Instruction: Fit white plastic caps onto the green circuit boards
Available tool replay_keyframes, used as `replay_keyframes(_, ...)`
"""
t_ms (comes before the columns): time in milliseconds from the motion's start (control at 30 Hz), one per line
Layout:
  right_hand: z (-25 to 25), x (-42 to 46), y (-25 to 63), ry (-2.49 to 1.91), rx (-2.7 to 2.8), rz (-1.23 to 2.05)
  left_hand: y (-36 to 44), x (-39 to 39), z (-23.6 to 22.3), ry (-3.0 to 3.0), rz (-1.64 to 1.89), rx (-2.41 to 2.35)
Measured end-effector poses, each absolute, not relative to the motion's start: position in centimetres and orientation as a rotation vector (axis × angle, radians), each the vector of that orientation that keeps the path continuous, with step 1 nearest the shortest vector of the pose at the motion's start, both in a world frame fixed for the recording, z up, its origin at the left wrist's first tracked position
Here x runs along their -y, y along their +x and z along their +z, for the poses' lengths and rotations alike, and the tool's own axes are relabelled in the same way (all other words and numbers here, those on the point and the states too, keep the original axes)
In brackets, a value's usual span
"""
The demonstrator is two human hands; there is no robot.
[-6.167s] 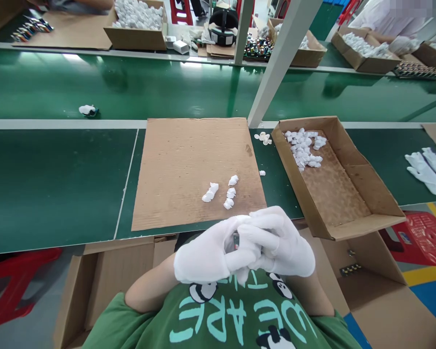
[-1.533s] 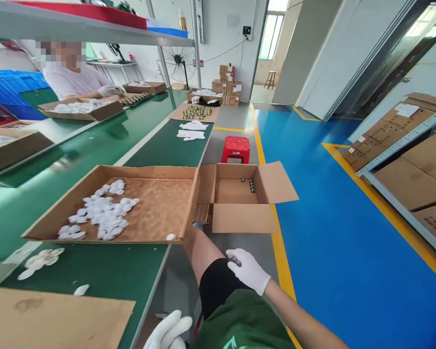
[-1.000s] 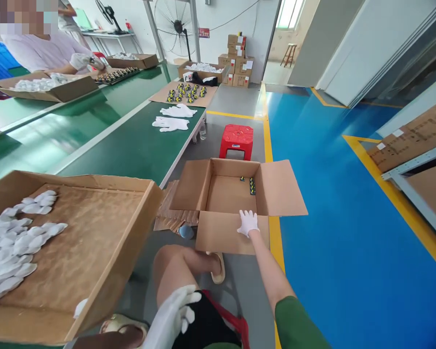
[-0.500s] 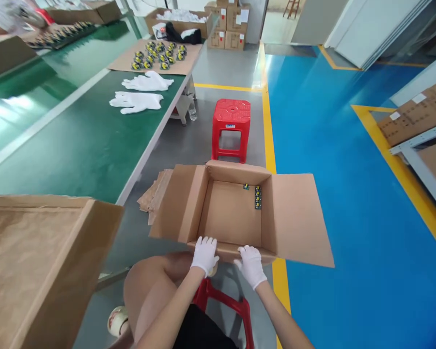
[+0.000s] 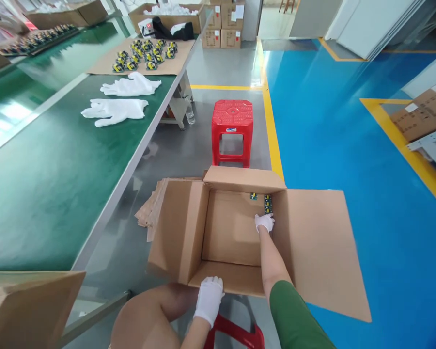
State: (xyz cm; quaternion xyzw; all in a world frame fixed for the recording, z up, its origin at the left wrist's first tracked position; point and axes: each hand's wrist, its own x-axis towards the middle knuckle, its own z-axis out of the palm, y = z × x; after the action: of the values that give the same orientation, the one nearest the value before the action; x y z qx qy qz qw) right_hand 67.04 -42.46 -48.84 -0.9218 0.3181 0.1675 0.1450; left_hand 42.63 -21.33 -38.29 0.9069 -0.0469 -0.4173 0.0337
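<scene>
A cardboard box with its flaps spread stands in front of me. My left hand, in a white glove, has its fingers closed over the near rim. My right hand, also gloved, reaches down inside to the right side of the box. Its fingers are closed at the near end of a short row of small green circuit boards with yellow parts, covering that end. Another small circuit board lies apart to the left of the row, near the far wall.
On the green workbench lie white gloves and several yellow-and-black components on cardboard. A red stool stands beyond the box. Flattened cardboard lies left of it. Another box is at lower left.
My right hand has left the near rim and reached into the box to the row of boards. The left hand stays on the rim. The view has shifted slightly.
</scene>
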Motion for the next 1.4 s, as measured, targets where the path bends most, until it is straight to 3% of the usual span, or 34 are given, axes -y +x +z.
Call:
replay_keyframes(267, -50.7, 41.3, 66.9, -2.653, -1.057, 0.316, 42.7, 21.1, -38.9, 2.748, -1.342, 0.165)
replay_keyframes(533, -50.8, 38.6, 64.9, -2.692, -0.848, 0.232, 42.3, 21.3, -39.4, 2.758, -1.362, 0.204)
replay_keyframes(1067, -50.6, 33.3, 72.9, -2.735, -0.469, 0.534, 43.2, 21.5, -38.3, 2.718, -1.369, 0.146)
replay_keyframes(1400, -51.0, 34.6, 68.9, -2.749, -0.469, 0.676, 44.6, 20.5, -37.0, 2.632, -1.183, 0.106)
